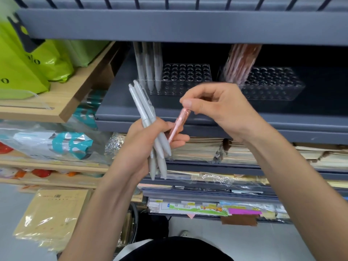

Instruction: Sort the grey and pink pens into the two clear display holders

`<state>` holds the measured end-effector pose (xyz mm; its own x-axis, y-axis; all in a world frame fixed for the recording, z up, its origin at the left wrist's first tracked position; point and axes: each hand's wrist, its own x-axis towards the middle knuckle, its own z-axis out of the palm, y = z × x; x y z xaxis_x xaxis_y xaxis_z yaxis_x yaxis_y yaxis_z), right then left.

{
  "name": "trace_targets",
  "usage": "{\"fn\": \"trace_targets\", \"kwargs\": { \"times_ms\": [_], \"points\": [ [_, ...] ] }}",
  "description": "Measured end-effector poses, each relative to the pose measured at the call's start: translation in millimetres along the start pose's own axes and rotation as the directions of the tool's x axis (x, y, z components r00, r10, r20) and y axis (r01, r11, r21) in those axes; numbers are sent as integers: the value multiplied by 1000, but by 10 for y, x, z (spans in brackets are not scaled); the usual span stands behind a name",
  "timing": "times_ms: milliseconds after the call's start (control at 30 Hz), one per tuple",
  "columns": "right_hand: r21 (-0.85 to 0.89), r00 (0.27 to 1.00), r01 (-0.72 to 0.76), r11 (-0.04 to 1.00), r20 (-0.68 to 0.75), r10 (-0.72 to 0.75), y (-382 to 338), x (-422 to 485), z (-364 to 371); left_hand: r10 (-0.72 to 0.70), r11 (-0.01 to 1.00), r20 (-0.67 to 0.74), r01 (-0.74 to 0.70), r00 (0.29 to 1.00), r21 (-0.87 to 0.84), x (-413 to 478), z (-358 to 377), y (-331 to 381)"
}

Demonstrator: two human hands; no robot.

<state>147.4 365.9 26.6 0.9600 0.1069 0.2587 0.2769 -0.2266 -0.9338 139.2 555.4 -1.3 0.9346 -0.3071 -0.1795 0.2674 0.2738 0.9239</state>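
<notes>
My left hand [139, 146] grips a bundle of several grey pens [143, 108], tips pointing down. My right hand [216, 106] pinches the top of a pink pen [178, 125] whose lower end still lies against my left fingers. On the dark shelf behind stand two clear display holders with rows of holes. The left holder [188, 76] has grey pens [148, 66] upright at its left end. The right holder [273, 85] has pink pens [241, 61] leaning at its left end.
A dark shelf board [188, 25] hangs low over the holders. Green bags [28, 63] sit on a wooden shelf at the left. Stacked paper goods [207, 149] and packets fill the shelves below. Wrapped brown envelopes [50, 215] lie at lower left.
</notes>
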Motion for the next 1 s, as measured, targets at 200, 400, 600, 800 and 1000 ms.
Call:
{"fn": "trace_targets", "kwargs": {
  "times_ms": [200,400,600,800,1000],
  "points": [
    [163,920,4,987,-387,60,18,-131,-218,-11,997,130,0,991,83,68,117,-65],
    [345,964,-56,937,-226,140,101,-436,-210,32,997,179,-45,983,66,149,254,-132],
    [241,899,69,968,-437,45,49,-512,-416,28,997,205,-43,978,69,175,333,-199],
    [-34,589,197,980,-795,-146,-9,-505,-867,1,999,161,-6,987,34,207,341,-157],
    [-249,562,134,959,-778,-280,24,-377,-999,-12,1000,154,10,988,11,239,388,-154]
  ]
}}
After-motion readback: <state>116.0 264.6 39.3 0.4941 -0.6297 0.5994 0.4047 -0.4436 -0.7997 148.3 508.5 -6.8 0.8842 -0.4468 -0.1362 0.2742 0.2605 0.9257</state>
